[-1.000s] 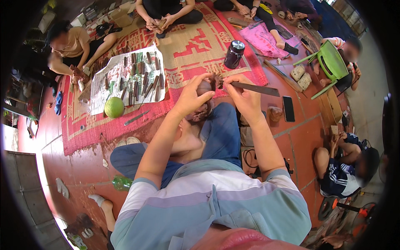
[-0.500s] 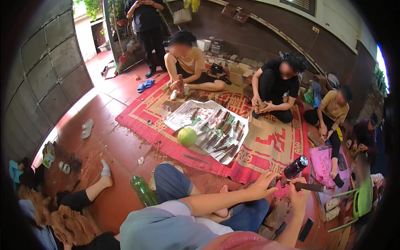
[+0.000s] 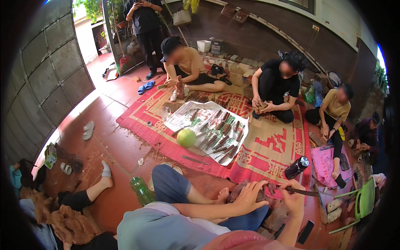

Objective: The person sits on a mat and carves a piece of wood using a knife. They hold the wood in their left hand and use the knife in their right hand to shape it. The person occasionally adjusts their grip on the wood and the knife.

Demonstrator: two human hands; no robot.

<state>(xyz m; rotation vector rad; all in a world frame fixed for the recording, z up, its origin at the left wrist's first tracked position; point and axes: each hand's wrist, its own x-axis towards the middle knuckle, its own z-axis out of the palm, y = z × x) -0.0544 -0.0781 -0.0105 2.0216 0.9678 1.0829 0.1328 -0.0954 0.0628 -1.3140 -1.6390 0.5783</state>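
Note:
My left hand (image 3: 249, 198) lies over a reddish-brown carved lump (image 3: 238, 192), perhaps wood, with thumb and fingers around part of it. Much of the lump is hidden under that hand. To its right, my right hand (image 3: 293, 199) pinches a long, dark, narrow tool (image 3: 303, 192), which sticks out to the right; its exact kind is unclear. Between the hands, the tool's other end and the lump are hard to separate. Just beyond my right hand a black flask (image 3: 296, 167) stands tilted in the view on the mat's edge.
Several carving tools (image 3: 218, 141) with brown handles lie on a white sheet (image 3: 179, 118) over a red patterned mat (image 3: 271, 141), beside a round green fruit (image 3: 186, 138). A green bottle (image 3: 142, 190) and phone (image 3: 306, 232) are near me. Other people sit working around the mat.
My left hand has shifted left and slightly down, and more of the lump shows. The tool in my right hand now shows a thinner profile. The person at the far left leans lower.

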